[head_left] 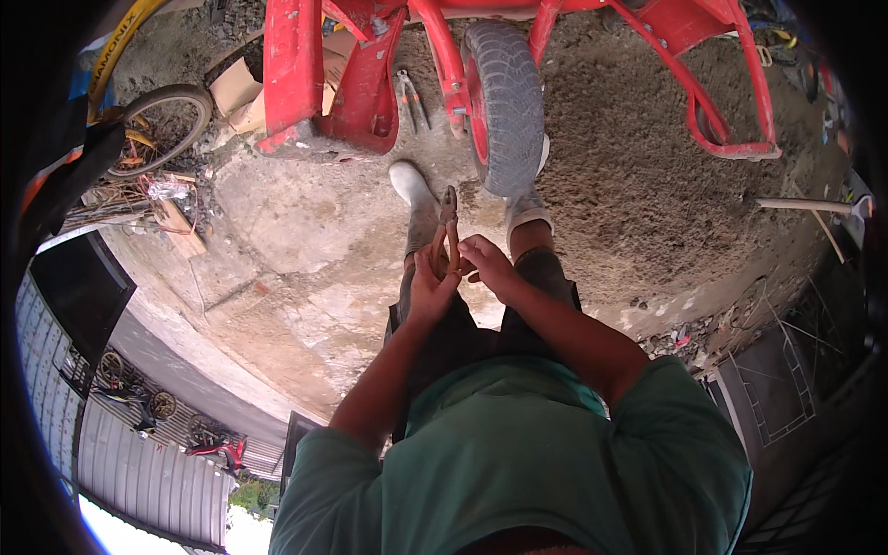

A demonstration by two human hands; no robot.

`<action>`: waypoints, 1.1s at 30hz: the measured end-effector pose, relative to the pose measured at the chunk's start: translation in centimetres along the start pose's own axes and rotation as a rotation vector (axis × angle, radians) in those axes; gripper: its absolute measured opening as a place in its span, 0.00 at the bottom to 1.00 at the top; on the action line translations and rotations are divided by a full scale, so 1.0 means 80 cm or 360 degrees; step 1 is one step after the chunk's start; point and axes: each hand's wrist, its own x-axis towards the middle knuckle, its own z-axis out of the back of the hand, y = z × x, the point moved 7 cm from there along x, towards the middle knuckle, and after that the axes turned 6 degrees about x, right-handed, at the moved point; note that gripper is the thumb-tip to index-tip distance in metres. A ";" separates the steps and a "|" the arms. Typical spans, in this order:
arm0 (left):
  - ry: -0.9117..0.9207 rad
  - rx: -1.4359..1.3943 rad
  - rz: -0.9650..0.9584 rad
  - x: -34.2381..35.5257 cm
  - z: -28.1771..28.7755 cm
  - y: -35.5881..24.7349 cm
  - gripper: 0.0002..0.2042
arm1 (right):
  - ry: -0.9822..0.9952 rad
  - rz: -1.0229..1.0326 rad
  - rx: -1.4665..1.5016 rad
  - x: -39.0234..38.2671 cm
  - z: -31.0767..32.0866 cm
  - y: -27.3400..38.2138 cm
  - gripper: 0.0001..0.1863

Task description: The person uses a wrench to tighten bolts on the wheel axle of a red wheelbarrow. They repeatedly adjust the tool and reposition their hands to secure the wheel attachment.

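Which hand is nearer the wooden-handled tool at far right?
Right. The right hand, beside the handles of the pliers, is well left of the wooden-handled tool; the left hand, gripping the pliers, is even farther left of it.

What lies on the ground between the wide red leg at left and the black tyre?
In the head view, a two-handled tool lies between the red leg and the tyre; a red bar also intervenes.
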 end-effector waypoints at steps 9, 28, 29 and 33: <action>0.0319 -0.0197 -0.0006 0.114 0.049 -0.072 0.20 | -0.0242 0.0263 0.0320 0.059 -0.044 0.105 0.06; -0.0385 0.0102 0.0332 0.058 0.118 0.007 0.13 | -0.0252 0.0245 -0.0778 0.107 -0.102 0.032 0.13; -0.0450 0.0133 0.0241 0.058 0.118 0.012 0.13 | -0.0234 0.0183 -0.0932 0.106 -0.099 0.035 0.13; -0.0637 -0.0043 0.0181 0.092 0.108 0.091 0.12 | -0.0357 0.0691 -0.1443 0.148 -0.057 0.031 0.18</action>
